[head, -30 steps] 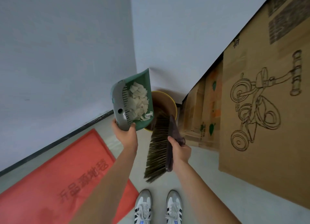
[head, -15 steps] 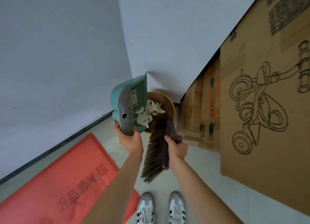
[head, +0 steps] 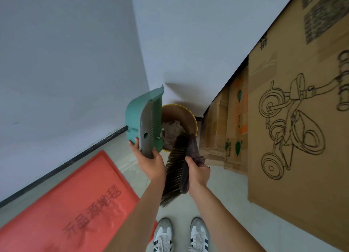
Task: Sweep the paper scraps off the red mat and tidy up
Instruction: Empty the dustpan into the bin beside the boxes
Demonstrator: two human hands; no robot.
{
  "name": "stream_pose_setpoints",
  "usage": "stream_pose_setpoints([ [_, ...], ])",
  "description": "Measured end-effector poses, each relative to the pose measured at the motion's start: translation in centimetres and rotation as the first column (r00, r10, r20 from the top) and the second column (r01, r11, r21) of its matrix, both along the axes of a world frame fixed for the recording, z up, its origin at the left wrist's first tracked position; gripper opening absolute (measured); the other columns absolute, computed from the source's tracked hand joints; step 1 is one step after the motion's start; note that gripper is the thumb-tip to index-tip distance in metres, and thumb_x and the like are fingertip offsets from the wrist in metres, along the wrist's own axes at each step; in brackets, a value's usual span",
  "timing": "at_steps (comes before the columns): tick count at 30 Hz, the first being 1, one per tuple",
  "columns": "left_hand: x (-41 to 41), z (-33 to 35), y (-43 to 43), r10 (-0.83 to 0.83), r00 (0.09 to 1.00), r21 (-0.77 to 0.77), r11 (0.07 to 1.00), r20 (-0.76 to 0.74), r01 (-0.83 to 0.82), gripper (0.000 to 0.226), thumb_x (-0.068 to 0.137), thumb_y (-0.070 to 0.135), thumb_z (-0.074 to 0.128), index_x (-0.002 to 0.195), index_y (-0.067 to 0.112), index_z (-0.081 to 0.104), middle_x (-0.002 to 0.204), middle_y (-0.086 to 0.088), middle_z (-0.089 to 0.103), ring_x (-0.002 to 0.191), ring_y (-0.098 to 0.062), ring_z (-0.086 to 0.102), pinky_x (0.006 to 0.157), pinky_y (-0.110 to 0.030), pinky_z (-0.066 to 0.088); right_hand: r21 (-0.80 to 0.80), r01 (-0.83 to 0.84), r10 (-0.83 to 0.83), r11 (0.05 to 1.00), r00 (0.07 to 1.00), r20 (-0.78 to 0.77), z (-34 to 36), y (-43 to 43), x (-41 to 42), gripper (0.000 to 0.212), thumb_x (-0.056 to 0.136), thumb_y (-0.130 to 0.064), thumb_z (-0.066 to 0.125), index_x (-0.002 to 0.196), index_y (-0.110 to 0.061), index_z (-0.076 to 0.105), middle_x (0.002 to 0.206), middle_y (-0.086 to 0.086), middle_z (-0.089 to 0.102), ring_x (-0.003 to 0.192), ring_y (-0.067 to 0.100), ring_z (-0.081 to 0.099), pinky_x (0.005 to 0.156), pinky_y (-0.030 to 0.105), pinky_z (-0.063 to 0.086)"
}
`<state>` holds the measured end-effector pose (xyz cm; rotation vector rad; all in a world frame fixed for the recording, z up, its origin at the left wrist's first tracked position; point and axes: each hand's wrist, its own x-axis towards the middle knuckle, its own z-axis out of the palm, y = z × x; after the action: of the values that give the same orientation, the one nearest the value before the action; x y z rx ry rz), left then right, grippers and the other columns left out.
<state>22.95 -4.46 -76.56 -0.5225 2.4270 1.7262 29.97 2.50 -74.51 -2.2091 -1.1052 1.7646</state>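
Dustpan [head: 144, 119] tipped over bin [head: 179, 127], left hand [head: 151, 162] fingers clamped on it, right hand [head: 198, 171] fingers wrapped around brush [head: 179, 165].

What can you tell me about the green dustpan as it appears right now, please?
The green dustpan looks like plastic, with a grey toothed comb strip along its handle side. The left hand grips its lower end and holds it tipped steeply on edge over the yellow-rimmed bin. No scraps show in the pan; its inside is mostly turned away.
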Motion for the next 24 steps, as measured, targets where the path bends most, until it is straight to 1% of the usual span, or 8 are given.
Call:
stream_pose_setpoints([
  [3,0.5,-0.1,0.2,-0.032,0.999,-0.008,0.999,-0.003,0.032,0.072,0.088,-0.004,0.057,0.148,0.026,0.032,0.138,0.050,0.028,0.123,0.025,0.034,0.100,-0.002,0.030,0.008,0.008,-0.008,1.000,1.000,0.011,0.0,0.0,0.2,0.019,0.079,-0.024,0.077,0.089,-0.009,0.069,0.085,0.005,0.070,0.087,0.029,0.067,0.083,0.038,0.056],
  [5,0.7,-0.3,0.0,-0.105,0.994,-0.025,0.994,-0.007,0.105,0.074,0.088,-0.005,0.056,0.152,0.017,0.026,0.123,0.063,0.025,0.110,0.035,0.033,0.093,0.003,0.030,0.008,-0.001,0.001,1.000,1.000,0.016,0.0,0.0,0.5,0.021,0.080,-0.025,0.076,0.092,-0.009,0.070,0.088,0.006,0.071,0.086,0.029,0.067,0.082,0.038,0.057],
  [10,1.3,-0.1,-0.5,-0.192,0.979,-0.055,0.980,-0.066,0.189,0.081,0.090,-0.002,0.056,0.153,0.034,0.020,0.147,0.025,0.038,0.137,-0.008,0.042,0.101,-0.009,0.037,0.030,-0.025,0.025,0.999,0.999,0.025,-0.1,-0.2,1.0,0.026,0.081,-0.026,0.075,0.098,-0.007,0.070,0.093,0.008,0.073,0.087,0.029,0.069,0.086,0.045,0.058],
  [12,1.3,-0.1,-0.6,-0.242,0.967,-0.061,0.969,-0.085,0.237,0.094,0.090,-0.005,0.055,0.142,0.062,0.014,0.154,0.013,0.035,0.139,-0.010,0.039,0.100,-0.001,0.033,0.040,-0.027,0.026,0.999,0.999,0.027,-0.1,-0.1,1.2,0.026,0.082,-0.026,0.075,0.100,-0.008,0.070,0.096,0.008,0.073,0.089,0.029,0.068,0.087,0.045,0.057],
  [14,1.3,-0.5,-0.9,-0.273,0.958,-0.089,0.960,-0.092,0.265,0.104,0.089,-0.008,0.054,0.128,0.078,0.010,0.157,0.004,0.033,0.138,-0.010,0.039,0.097,0.003,0.030,0.044,-0.033,0.031,0.999,0.999,0.028,-0.2,-0.1,1.4,0.025,0.083,-0.026,0.074,0.100,-0.008,0.070,0.097,0.008,0.072,0.091,0.029,0.068,0.089,0.045,0.056],
  [17,1.4,-0.7,-1.2,-0.313,0.944,-0.123,0.946,-0.105,0.300,0.106,0.088,-0.009,0.053,0.127,0.079,0.007,0.155,-0.001,0.036,0.136,-0.008,0.040,0.095,0.005,0.028,0.045,-0.029,0.028,0.999,0.999,0.017,-0.2,0.0,1.6,0.019,0.083,-0.025,0.074,0.095,-0.011,0.068,0.096,0.007,0.072,0.091,0.029,0.067,0.090,0.042,0.055],
  [20,1.4,-1.1,-1.7,-0.352,0.927,-0.164,0.930,-0.128,0.330,0.101,0.088,-0.010,0.052,0.136,0.070,0.010,0.156,0.005,0.034,0.133,0.009,0.038,0.098,0.002,0.029,0.046,-0.039,0.038,0.998,0.999,0.014,-0.3,-0.1,1.8,0.015,0.083,-0.024,0.073,0.092,-0.014,0.067,0.095,0.007,0.072,0.092,0.029,0.067,0.090,0.043,0.055],
  [24,0.8,-0.9,-1.8,-0.407,0.913,-0.145,0.906,-0.039,0.398,0.095,0.090,-0.004,0.051,0.144,0.060,0.005,0.150,0.015,0.040,0.134,-0.013,0.046,0.105,-0.022,0.040,0.041,-0.022,0.023,0.999,1.000,-0.003,-0.2,-0.1,2.1,0.017,0.083,-0.023,0.074,0.094,-0.012,0.068,0.093,0.007,0.071,0.091,0.029,0.066,0.089,0.041,0.055],
])
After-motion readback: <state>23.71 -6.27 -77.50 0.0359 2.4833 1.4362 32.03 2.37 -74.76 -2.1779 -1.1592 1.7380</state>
